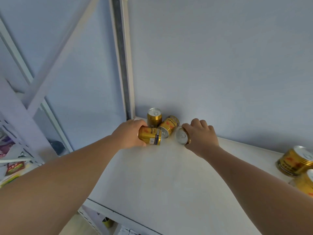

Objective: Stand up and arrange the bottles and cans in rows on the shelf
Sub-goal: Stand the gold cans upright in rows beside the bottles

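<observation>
Left hand [128,134] is clamping a lying gold can [149,137], right hand [201,134] another tipped can [182,136]; best practice: uprighting both beside the standing can [154,116] without nudging it.

Blue wall [220,56] — perhaps snack packets [14,167] lower left.

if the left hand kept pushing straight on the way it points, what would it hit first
Probably the tipped can lying just beyond the can the left hand grips; they already look close or touching. The upright can stands just behind, though depth is unclear.
</observation>
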`<state>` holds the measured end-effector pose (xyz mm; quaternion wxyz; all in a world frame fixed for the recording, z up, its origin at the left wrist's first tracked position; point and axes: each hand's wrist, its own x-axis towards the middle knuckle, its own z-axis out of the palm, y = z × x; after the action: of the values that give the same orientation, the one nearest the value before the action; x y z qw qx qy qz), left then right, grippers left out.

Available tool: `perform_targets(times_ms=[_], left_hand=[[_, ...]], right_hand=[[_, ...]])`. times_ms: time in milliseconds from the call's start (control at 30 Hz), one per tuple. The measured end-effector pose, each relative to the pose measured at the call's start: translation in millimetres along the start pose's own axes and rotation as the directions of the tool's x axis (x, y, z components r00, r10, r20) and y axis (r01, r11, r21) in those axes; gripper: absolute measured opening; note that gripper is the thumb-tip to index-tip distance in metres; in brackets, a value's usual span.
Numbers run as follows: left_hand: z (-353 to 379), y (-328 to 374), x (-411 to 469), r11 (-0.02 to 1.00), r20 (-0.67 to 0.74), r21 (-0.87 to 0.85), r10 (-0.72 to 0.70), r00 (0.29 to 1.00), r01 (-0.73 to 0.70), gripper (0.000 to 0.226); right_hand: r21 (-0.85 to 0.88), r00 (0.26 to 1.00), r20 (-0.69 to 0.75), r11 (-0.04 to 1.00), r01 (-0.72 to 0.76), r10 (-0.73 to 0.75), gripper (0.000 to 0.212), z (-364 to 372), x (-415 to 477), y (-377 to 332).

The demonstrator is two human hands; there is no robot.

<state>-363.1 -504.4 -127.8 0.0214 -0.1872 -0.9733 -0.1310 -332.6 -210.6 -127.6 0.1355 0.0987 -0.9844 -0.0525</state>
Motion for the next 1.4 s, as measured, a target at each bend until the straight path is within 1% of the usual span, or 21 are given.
perform_targets(times_ms=[67, 100, 200, 267, 300, 400, 500, 600, 700, 833, 900, 967, 1067, 1200, 1333, 1400], left_hand=[[-1, 12, -12, 0.981, -0.005, -0.192, -0.033, 0.999, 0.031, 0.074], [-1, 20, -18, 0.965, -0.009, -0.257, -0.049, 0.999, 0.046, 0.076], [0, 51, -34, 0.924, -0.042, -0.376, -0.085, 0.995, 0.063, 0.077], [1, 76, -44, 0.885, -0.077, -0.461, -0.106, 0.991, 0.059, 0.071], [1, 89, -48, 0.863, -0.091, -0.502, -0.114, 0.989, 0.054, 0.065], [4, 133, -62, 0.832, -0.114, -0.555, -0.105, 0.988, 0.024, 0.057], [15, 180, -80, 0.835, -0.131, -0.551, -0.104, 0.986, 0.015, 0.061], [29, 231, -97, 0.823, -0.152, -0.567, -0.127, 0.98, 0.019, 0.068], [45, 284, -111, 0.834, -0.159, -0.551, -0.123, 0.98, 0.015, 0.065], [68, 356, -122, 0.865, -0.134, -0.499, -0.028, 0.991, -0.043, 0.073], [76, 392, -124, 0.868, -0.128, -0.488, 0.032, 0.991, -0.091, 0.074], [82, 427, -123, 0.864, -0.122, -0.48, 0.105, 0.987, -0.152, 0.066], [91, 477, -121, 0.848, -0.107, -0.479, 0.199, 0.974, -0.226, 0.056], [107, 535, -114, 0.838, -0.098, -0.464, 0.274, 0.957, -0.287, 0.057], [126, 581, -101, 0.829, -0.1, -0.44, 0.337, 0.936, -0.345, 0.051], [135, 598, -94, 0.835, -0.095, -0.426, 0.341, 0.935, -0.348, 0.061]], right_hand=[[0.078, 0.998, -0.011, 0.995, -0.057, 0.058, 0.055, -4, -7, 5], [0.132, 0.996, -0.011, 0.987, -0.087, 0.09, 0.052, -6, -12, 7], [0.285, 0.983, -0.002, 0.943, -0.173, 0.181, 0.046, -15, -32, 14], [0.389, 0.971, -0.004, 0.895, -0.22, 0.24, 0.048, -21, -50, 18], [0.459, 0.96, 0.005, 0.852, -0.252, 0.281, 0.049, -25, -61, 21], [0.641, 0.926, 0.036, 0.703, -0.309, 0.375, 0.049, -35, -101, 34], [0.722, 0.918, 0.0, 0.635, -0.275, 0.397, 0.051, -45, -152, 57], [0.76, 0.917, -0.034, 0.606, -0.235, 0.398, 0.054, -55, -208, 85], [0.792, 0.909, -0.053, 0.573, -0.214, 0.412, 0.061, -63, -262, 115], [0.783, 0.888, -0.06, 0.573, -0.241, 0.456, 0.065, -69, -327, 159], [0.784, 0.865, -0.063, 0.562, -0.265, 0.497, 0.062, -71, -354, 183], [0.783, 0.837, -0.067, 0.548, -0.293, 0.544, 0.058, -73, -377, 208], [0.806, 0.765, -0.075, 0.49, -0.331, 0.64, 0.054, -74, -408, 244], [0.812, 0.672, -0.075, 0.436, -0.387, 0.737, 0.054, -71, -443, 286], [0.79, 0.609, -0.036, 0.396, -0.469, 0.793, 0.063, -63, -467, 324], [0.777, 0.584, -0.029, 0.385, -0.497, 0.812, 0.063, -59, -471, 339]])
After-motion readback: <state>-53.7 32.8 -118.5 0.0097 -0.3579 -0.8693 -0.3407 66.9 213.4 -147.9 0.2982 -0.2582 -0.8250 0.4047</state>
